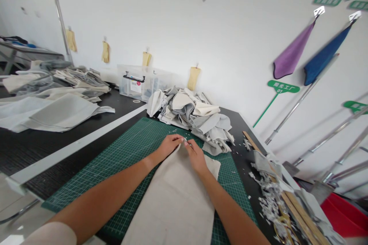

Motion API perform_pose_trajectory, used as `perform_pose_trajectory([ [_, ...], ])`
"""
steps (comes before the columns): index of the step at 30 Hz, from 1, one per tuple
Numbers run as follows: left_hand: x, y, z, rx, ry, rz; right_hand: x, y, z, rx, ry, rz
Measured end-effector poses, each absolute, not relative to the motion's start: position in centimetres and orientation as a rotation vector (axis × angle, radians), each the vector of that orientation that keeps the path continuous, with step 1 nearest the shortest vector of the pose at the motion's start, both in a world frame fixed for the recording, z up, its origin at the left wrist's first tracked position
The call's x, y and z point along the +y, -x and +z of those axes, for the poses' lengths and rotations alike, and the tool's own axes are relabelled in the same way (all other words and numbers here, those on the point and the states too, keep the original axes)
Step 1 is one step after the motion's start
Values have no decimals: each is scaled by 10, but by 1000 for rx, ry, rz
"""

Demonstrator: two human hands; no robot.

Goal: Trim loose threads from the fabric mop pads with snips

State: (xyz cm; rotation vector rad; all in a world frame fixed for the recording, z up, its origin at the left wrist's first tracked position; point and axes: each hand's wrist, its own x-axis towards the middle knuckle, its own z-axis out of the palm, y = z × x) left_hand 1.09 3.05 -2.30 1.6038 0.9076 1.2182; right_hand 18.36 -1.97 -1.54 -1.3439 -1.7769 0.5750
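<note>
A long cream fabric piece (pixel 175 199) lies along the green cutting mat (pixel 120 153), its near end running out of the bottom of the view. At its far edge my left hand (pixel 171 145) pinches the left corner, which is drawn up to a point. Close beside it, my right hand (pixel 197 155) is closed on the same raised corner, the fingertips of both hands almost touching. Whether anything small is between the fingertips cannot be made out. Just beyond my hands rests a loose heap of grey and cream fabric pieces (pixel 186 109).
Stacks of fabric (pixel 66 88) cover the left of the black table. A clear plastic box (pixel 135 84) stands by the wall. White scraps (pixel 267 195), wooden strips (pixel 301 214) and gold-handled scissors (pixel 283 226) lie along the right edge. Yellow gloves (pixel 194 78) hang on the wall.
</note>
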Motion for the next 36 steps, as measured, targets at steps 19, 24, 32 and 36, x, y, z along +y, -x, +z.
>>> perform_pose_trajectory([
  [19, 29, -11, -25, 896, -1566, 1225, -19, -183, -17, -1848, 1355, 522],
  [24, 29, -11, -24, 925, -1590, 1214, -20, -183, -16, -1843, 1360, 501],
  [32, 25, -12, -19, 920, -1600, 1206, -22, -182, -14, -1826, 1365, 503],
  [36, 24, -12, -18, 903, -1606, 1207, -22, -181, -13, -1821, 1376, 505],
])
